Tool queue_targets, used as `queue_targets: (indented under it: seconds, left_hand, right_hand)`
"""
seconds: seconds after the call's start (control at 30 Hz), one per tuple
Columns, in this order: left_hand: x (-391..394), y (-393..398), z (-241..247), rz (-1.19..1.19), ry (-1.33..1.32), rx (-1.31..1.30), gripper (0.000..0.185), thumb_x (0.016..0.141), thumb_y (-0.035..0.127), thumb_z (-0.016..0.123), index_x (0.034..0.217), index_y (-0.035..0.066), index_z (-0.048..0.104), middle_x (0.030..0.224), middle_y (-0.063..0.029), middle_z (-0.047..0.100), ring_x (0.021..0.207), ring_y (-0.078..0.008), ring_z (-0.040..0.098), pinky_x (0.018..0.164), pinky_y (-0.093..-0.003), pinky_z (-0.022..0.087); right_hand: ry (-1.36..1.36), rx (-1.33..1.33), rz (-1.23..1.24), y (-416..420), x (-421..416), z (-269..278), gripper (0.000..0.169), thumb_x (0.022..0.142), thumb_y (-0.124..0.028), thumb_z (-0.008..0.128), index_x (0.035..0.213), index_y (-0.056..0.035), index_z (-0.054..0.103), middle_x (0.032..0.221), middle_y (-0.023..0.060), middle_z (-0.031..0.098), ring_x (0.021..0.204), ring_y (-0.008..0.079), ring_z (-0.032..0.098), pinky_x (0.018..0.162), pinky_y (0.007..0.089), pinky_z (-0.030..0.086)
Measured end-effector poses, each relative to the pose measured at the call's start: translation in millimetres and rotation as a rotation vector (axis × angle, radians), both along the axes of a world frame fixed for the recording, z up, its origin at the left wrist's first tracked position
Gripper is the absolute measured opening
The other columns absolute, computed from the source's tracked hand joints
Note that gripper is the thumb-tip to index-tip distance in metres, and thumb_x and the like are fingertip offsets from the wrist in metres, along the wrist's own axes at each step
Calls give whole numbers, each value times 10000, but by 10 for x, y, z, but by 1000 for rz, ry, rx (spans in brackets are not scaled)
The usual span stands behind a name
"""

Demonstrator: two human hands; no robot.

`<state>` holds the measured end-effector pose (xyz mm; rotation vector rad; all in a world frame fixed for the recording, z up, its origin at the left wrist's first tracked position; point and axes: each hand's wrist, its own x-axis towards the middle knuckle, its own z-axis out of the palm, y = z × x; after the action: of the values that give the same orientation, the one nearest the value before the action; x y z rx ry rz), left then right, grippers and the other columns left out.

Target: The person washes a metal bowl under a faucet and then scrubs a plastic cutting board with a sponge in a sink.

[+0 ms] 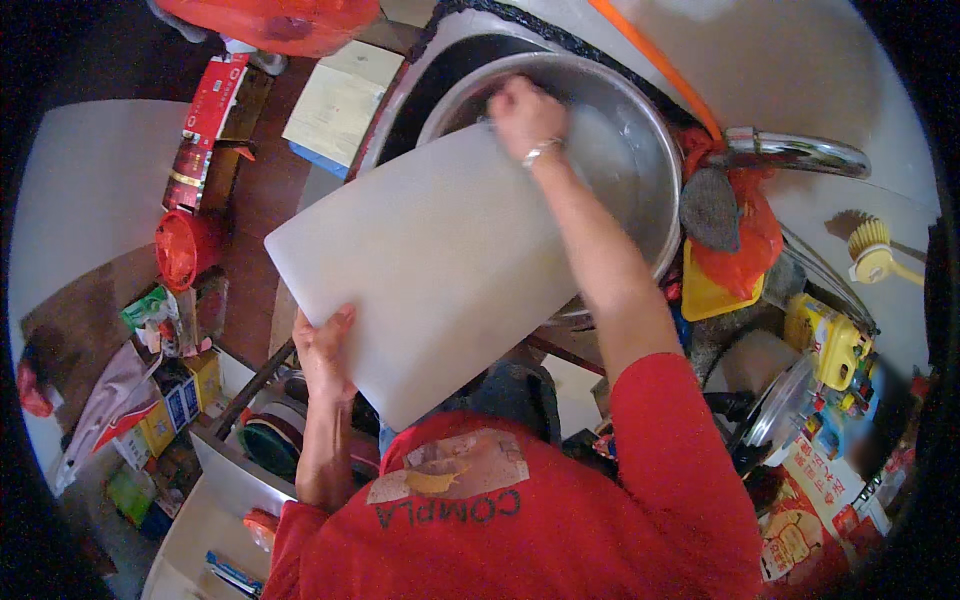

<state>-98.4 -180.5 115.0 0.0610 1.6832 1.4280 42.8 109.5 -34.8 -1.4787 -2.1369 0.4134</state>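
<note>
A large white cutting board (450, 247) is tilted across the near left side of a round metal basin (670, 225). My left hand (326, 349) grips its lower left edge, thumb on the face and the other fingers hidden behind it. My right hand (527, 116), with a bracelet at the wrist, is curled at the board's far edge, over the basin; blur hides whether it holds anything. Cloudy water (611, 154) appears to lie in the basin, which sits in a sink (469, 28).
A chrome faucet (802, 150) with a red plastic bag (750, 247) and a grey cloth (709, 208) stands right of the basin. Farther right lies a yellow-bristled brush (871, 255). Boxes and a red bin (180, 247) stand at left. An open drawer (240, 469) is at lower left.
</note>
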Motion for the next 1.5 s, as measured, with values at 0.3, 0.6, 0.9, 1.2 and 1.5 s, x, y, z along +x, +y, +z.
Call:
queue_targets:
  seconds: [0.3,0.6,0.9,1.2,1.5]
  left_hand:
    - [-113,38,160,-31,-21,94,340,738,-4,550,1073,6,497,944,-101,594,824,-199,593,729,-329,494]
    - [-87,57,273,-68,-189,189,384,886,249,510,1197,49,406,1101,-114,538,951,-235,561,798,-399,483]
    - [73,210,234,-133,-370,400,488,909,400,433,1261,67,370,1202,-98,485,1087,-256,487,901,-432,415]
    - [279,209,541,-105,-99,186,488,796,55,564,1238,53,357,1138,-120,501,1014,-244,517,856,-400,439]
    - [128,144,494,-54,-66,179,431,746,39,551,1163,43,444,1024,-107,567,878,-229,569,773,-371,478]
  right_hand:
    - [-697,125,319,-343,1186,296,190,826,-194,455,952,-108,567,1042,126,546,1024,322,504,817,463,422]
    - [21,-214,-162,-744,1294,284,309,689,-25,586,987,-104,603,950,147,590,898,306,566,771,356,467]
    - [339,-55,401,-2315,-64,1941,356,734,-136,614,1083,-85,565,1158,116,506,1100,319,452,917,408,358]
    - [78,-123,142,-849,-116,638,412,852,-260,455,1233,-105,453,1284,142,422,1205,359,337,950,530,290]
    - [-320,-177,77,-298,824,-90,375,847,-293,462,1156,-83,504,1154,125,505,1076,317,450,882,457,390]
